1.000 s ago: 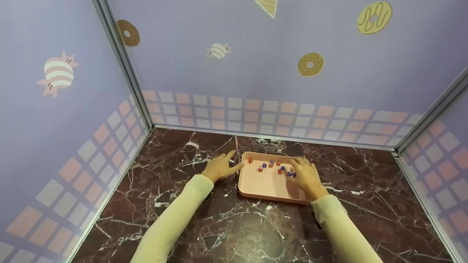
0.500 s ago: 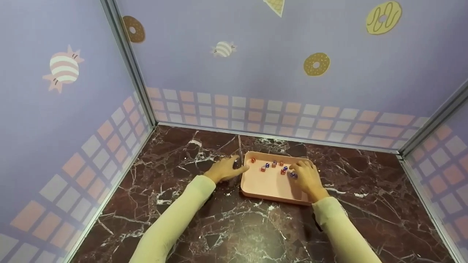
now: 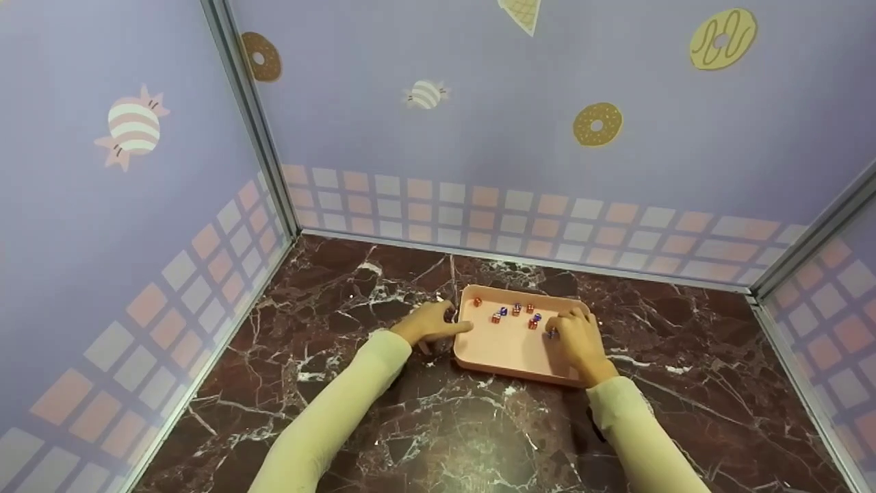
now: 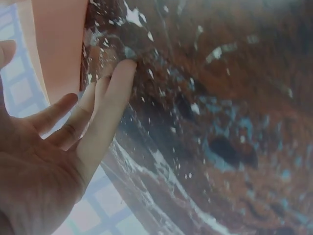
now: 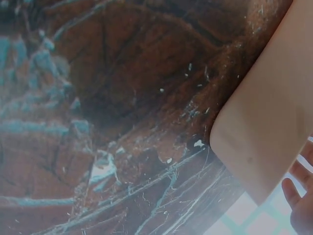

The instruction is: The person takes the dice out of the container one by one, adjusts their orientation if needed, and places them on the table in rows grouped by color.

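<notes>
A shallow pink tray (image 3: 506,349) holds small red and blue dice, with a red die (image 3: 478,301) alone in its far left corner. Several dice lie in a loose group further right, among them a red die (image 3: 532,324) beside a blue die (image 3: 538,317). My left hand (image 3: 432,323) is at the tray's left side, thumb over the rim; its fingers look extended in the left wrist view. My right hand (image 3: 578,339) reaches into the right end, bent fingertips pinching at a blue die (image 3: 551,334) they partly hide. Fingers (image 5: 292,195) show past the tray wall in the right wrist view.
The tray stands on a dark red marbled tabletop (image 3: 438,424) with white veins. Lilac wall panels (image 3: 424,144) with sweets and checks enclose the table at the back and both sides, joined by metal corner posts (image 3: 253,123).
My right fingers have drawn together at the blue dice on the right, now covering most of them. The left hand has come in closer to the tray's left rim. The view has shifted slightly.
</notes>
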Available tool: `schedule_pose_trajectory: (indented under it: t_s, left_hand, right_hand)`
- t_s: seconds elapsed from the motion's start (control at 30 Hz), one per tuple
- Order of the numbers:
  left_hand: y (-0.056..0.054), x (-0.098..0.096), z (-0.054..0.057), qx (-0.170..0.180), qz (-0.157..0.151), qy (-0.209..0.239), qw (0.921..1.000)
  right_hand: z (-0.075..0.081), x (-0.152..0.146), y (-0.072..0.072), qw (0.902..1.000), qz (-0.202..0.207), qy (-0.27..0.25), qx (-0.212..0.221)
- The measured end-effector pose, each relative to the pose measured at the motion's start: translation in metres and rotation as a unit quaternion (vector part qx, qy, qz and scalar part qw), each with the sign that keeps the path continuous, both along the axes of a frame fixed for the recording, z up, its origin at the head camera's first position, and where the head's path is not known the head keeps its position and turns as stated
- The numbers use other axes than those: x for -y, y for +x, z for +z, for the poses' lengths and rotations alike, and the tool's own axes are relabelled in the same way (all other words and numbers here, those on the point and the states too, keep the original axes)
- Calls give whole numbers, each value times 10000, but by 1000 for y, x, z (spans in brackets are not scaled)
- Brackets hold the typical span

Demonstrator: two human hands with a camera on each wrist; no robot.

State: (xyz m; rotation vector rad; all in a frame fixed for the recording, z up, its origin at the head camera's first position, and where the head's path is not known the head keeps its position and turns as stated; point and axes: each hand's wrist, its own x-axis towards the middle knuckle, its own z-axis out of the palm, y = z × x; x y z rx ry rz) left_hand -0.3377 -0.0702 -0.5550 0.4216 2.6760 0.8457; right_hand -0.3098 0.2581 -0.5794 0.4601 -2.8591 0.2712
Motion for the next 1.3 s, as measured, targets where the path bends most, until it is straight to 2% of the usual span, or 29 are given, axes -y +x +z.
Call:
schedule_pose_trajectory:
  t_s: [0.1, 0.17, 0.3, 0.37, 0.43, 0.53, 0.67, 0.77, 0.9, 0.93, 1.13, 1.2, 1.3]
  left_hand:
    - [1, 0, -3, 280, 220, 266, 9990]
    - [3, 0, -7, 606, 406, 606, 9955]
    - [5, 0, -12, 1101, 681, 1357, 9823]
    - [7, 0, -14, 1206, 733, 1751, 9744]
    - [9, 0, -15, 1207, 714, 2002, 9697]
    - [13, -1, -15, 1080, 630, 2181, 9679]
    - [15, -3, -17, 593, 463, 1996, 9770]
    - [15, -4, -17, 461, 452, 2032, 9770]
    - [14, -5, -16, 706, 518, 2428, 9661]
    - [15, -5, -16, 860, 537, 2594, 9604]
    - [20, -4, -19, 1930, 822, 3570, 9102]
    - [21, -3, -19, 1993, 867, 3642, 9056]
    - [22, -1, -21, 2015, 873, 3622, 9059]
  right_hand:
    - [-2, 2, 1, 10000, 43, -3, -1]
    - [-4, 3, 2, 10000, 57, -9, -2]
    - [-6, 4, 6, 10000, -32, -17, -69]
    - [-6, 5, 8, 9998, -83, -21, -158]
    - [-6, 5, 9, 9996, -100, -23, -249]
    - [-6, 6, 9, 9993, -81, 21, -364]
    - [-4, 7, 10, 9992, -113, 75, -363]
    - [-3, 7, 11, 9992, -169, 91, -338]
    - [-3, 8, 11, 9990, -257, -51, -349]
    - [-4, 8, 11, 9990, -278, -94, -339]
    - [-6, 10, 14, 9989, -292, -154, -332]
    - [-5, 11, 14, 9990, -281, -168, -313]
    - [-3, 13, 14, 9991, -280, -165, -273]
